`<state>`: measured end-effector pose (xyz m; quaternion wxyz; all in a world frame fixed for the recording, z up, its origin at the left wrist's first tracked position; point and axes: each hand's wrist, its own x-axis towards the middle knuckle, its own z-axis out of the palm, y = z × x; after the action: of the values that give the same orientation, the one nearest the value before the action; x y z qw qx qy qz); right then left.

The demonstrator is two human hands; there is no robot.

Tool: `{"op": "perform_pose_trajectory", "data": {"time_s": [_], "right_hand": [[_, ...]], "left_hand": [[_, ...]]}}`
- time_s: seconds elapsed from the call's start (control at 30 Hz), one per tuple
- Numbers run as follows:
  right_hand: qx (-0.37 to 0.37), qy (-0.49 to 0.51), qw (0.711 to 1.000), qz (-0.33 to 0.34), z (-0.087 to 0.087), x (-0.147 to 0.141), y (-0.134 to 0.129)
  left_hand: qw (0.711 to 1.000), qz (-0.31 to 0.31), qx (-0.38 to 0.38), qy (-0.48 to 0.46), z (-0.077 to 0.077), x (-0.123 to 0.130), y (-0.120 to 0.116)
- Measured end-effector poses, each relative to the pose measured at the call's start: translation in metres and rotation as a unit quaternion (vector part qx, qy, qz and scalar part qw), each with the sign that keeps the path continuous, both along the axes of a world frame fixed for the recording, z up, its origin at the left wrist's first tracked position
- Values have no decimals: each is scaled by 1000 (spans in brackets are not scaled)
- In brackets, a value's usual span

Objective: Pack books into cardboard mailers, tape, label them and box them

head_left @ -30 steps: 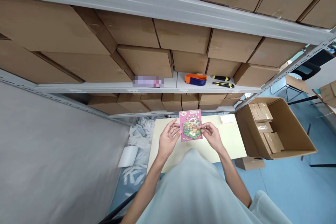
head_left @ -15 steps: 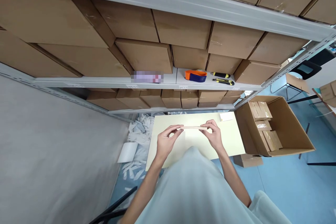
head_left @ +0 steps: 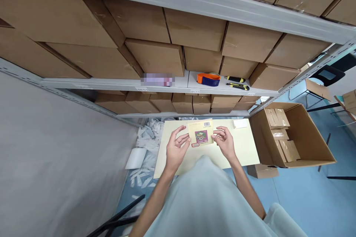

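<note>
A flat, square, pale yellow printed packet [head_left: 201, 136] is upright above the board, its face toward me. It bears a barcode at the top, a purple picture in the middle and a small red-edged label low on the left. My left hand [head_left: 176, 147] has its thumb at the packet's left edge, with the fingers curved beside and partly behind it. At the opposite edge, my right hand [head_left: 226, 143] pinches the packet between thumb and fingers. Below both hands is a pale yellow board [head_left: 244, 148] with a small white box [head_left: 240, 123] at its back right.
An open carton [head_left: 311, 133] holding several small boxes stands on the right. Shelves with brown boxes [head_left: 196, 27] rise in front, carrying an orange-and-blue tape dispenser [head_left: 208, 79] and box cutters [head_left: 237, 86]. Paper scraps [head_left: 150, 137] and a white roll [head_left: 136, 158] lie left.
The packet has turned from nearly edge-on to showing its printed face. Both hands stay at its sides, and the left fingers have spread more. The view has shifted slightly.
</note>
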<state>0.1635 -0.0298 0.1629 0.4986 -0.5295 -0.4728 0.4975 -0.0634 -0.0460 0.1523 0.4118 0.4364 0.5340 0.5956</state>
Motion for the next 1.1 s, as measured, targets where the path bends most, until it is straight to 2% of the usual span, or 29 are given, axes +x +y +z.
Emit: {"op": "perform_pose_trajectory", "data": {"time_s": [0.07,0.2,0.27,0.4,0.57,0.67,0.77,0.9,1.1], "right_hand": [[13,2,1000,11,-1,0,2],[94,-47,994,12,3,3,3],[107,-49,993,19,5,4,3],[89,-47,994,41,7,5,1],[84,-69,994,28,4,4,0],[54,-23,998,12,-3,0,1],[18,44,999,4,-6,-2,2],[37,50,998,21,0,-1,-1],[54,27,997,39,3,0,-3]], "left_hand": [[1000,-10,-2,-1,-2,-2,1],[998,-11,20,65,-2,-8,1],[998,-21,22,61,0,-9,0],[999,-32,19,12,3,-6,-2],[1000,-16,8,-4,-1,-1,-1],[1000,-6,0,-23,-6,0,1],[1000,-12,4,16,-7,-2,2],[998,-12,6,69,-5,-5,0],[1000,-29,1,9,-10,-1,-1]]}}
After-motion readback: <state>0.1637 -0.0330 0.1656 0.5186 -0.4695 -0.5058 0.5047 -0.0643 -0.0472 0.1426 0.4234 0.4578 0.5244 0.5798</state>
